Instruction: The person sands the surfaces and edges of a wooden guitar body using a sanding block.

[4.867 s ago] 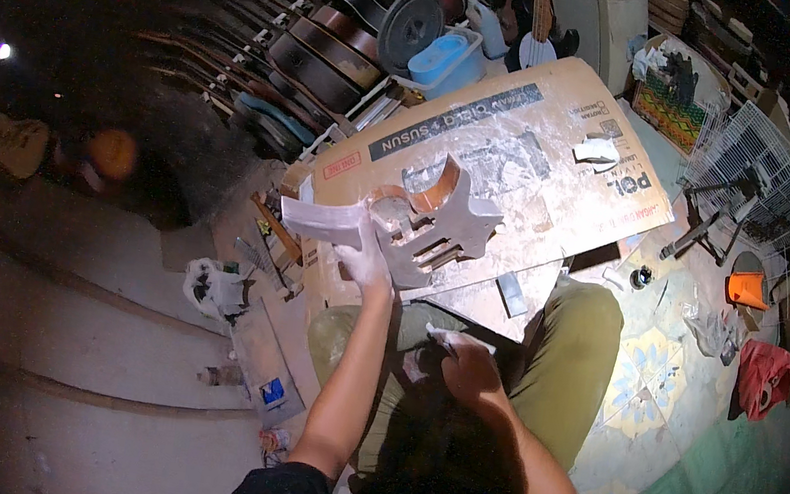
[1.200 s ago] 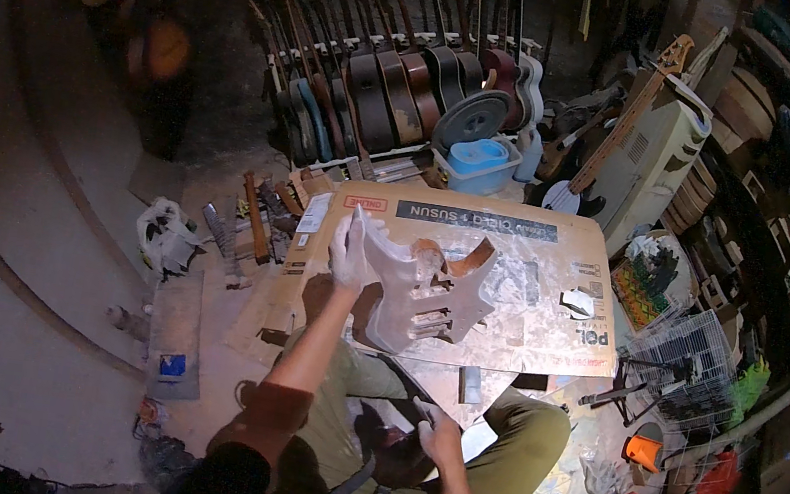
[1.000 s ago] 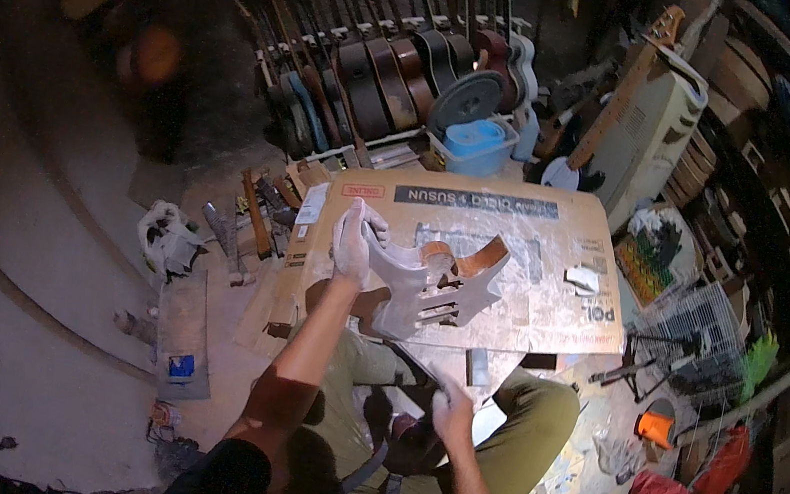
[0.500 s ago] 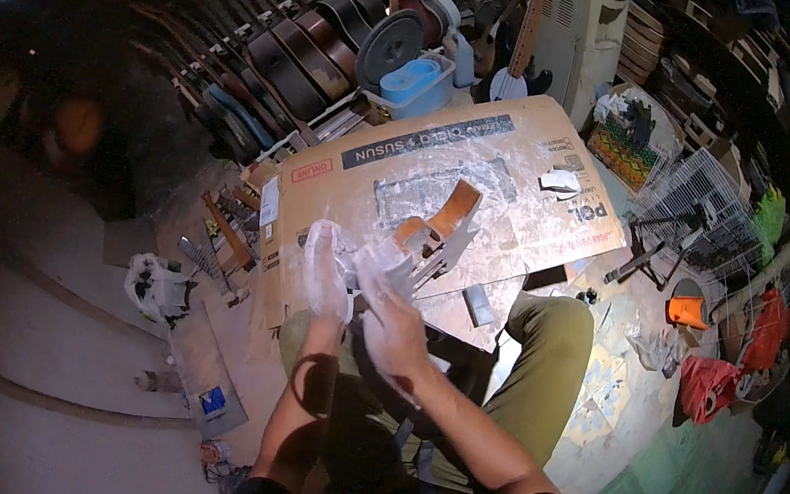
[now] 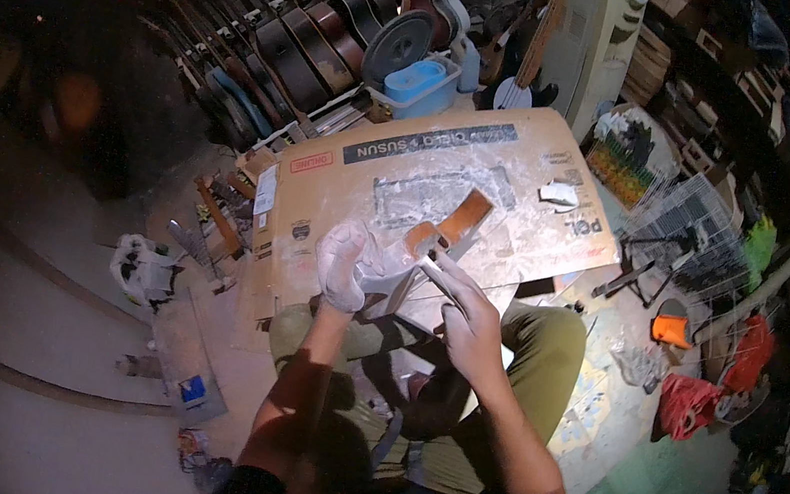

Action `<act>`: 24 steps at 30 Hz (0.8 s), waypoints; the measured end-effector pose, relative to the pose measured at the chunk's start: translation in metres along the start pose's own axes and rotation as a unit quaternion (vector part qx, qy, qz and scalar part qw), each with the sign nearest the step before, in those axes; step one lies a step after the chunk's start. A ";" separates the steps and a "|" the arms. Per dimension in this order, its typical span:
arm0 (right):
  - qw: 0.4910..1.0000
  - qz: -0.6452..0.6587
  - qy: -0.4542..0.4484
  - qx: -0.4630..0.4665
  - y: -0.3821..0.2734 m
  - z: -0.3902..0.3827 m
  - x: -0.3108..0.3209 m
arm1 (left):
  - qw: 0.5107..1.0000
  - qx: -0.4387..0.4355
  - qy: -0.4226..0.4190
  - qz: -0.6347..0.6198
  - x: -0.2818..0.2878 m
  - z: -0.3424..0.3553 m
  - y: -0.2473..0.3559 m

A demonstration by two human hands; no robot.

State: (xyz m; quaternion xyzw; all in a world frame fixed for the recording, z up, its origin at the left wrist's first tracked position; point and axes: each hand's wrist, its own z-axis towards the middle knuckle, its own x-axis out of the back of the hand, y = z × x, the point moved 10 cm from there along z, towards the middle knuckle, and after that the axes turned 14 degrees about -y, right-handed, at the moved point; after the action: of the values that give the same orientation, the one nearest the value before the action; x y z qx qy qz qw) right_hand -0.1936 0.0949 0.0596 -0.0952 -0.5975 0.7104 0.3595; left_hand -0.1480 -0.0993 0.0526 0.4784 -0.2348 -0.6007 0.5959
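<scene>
A brown wooden piece (image 5: 466, 217) with a curved cut-out and pale, dusty sides sits over the cardboard in front of me. My left hand (image 5: 344, 265), white with dust, is closed round its near end at left, and the fingers partly hide that end. On the right, my right hand (image 5: 472, 331) grips a flat, narrow grey block (image 5: 443, 288), perhaps a sanding block, held edge-on beside the wooden piece. Whether the block touches the wood I cannot tell.
Dusty cardboard (image 5: 312, 190) covers the work surface above my knees, with a crumpled white scrap (image 5: 559, 194) on it. Guitars (image 5: 290, 60) stand in a row behind, beside a blue tub (image 5: 413, 83). A wire cage (image 5: 686, 222) and red bag (image 5: 686, 404) lie at right.
My right hand has moved right and taken up the grey block that lay at the near right edge. My left hand has curled more tightly. The whole view has shifted slightly.
</scene>
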 end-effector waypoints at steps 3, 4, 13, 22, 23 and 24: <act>0.964 0.200 0.032 -0.173 0.062 -0.041 0.013 | 0.997 0.034 -0.063 -0.010 -0.020 0.009 -0.007; 0.947 0.229 0.023 -0.224 0.077 -0.053 0.016 | 0.997 0.031 -0.075 -0.002 -0.026 0.008 -0.006; 0.838 0.477 0.089 -0.249 0.097 -0.097 -0.001 | 1.000 -0.009 -0.012 -0.022 0.002 -0.029 -0.005; 0.943 0.201 0.095 -0.248 0.087 -0.075 0.007 | 1.000 0.013 0.021 0.018 -0.013 -0.042 0.000; 0.944 0.198 0.098 -0.246 0.087 -0.075 0.007 | 1.000 -0.002 0.011 0.002 -0.017 -0.044 0.001; 0.943 0.197 0.100 -0.247 0.083 -0.072 0.004 | 1.000 -0.013 0.004 -0.014 -0.020 -0.049 -0.001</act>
State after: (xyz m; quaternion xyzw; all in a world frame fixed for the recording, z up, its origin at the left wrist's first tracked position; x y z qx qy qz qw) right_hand -0.1886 0.1515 -0.0352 -0.3677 -0.6845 0.5838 0.2354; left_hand -0.1101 -0.0657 0.0366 0.4762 -0.2181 -0.6104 0.5941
